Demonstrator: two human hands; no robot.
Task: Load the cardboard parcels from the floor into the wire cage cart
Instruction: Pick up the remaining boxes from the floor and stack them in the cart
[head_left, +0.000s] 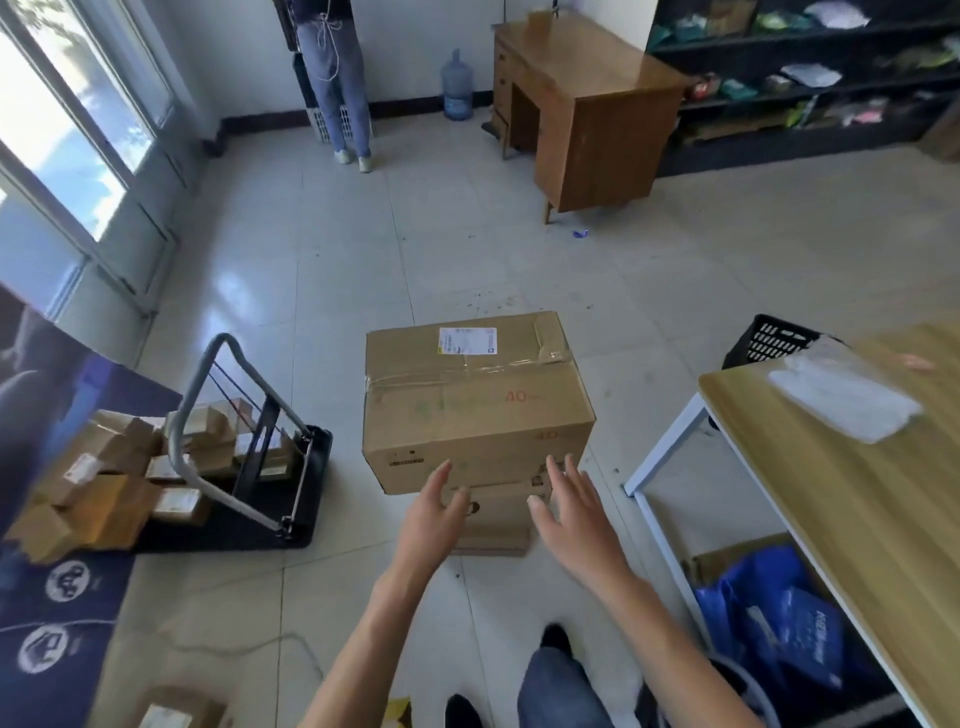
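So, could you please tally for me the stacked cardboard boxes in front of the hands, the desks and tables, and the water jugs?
Stacked cardboard boxes: 2, the large box on top of a smaller box
Desks and tables: 2, the brown wooden desk and the light-topped table
Water jug: 1
Total: 5

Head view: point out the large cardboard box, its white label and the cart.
large cardboard box (467, 402): head view, middle of its top face.
white label (467, 340): head view, centre of the sticker.
cart (318, 467): head view, bare black deck.
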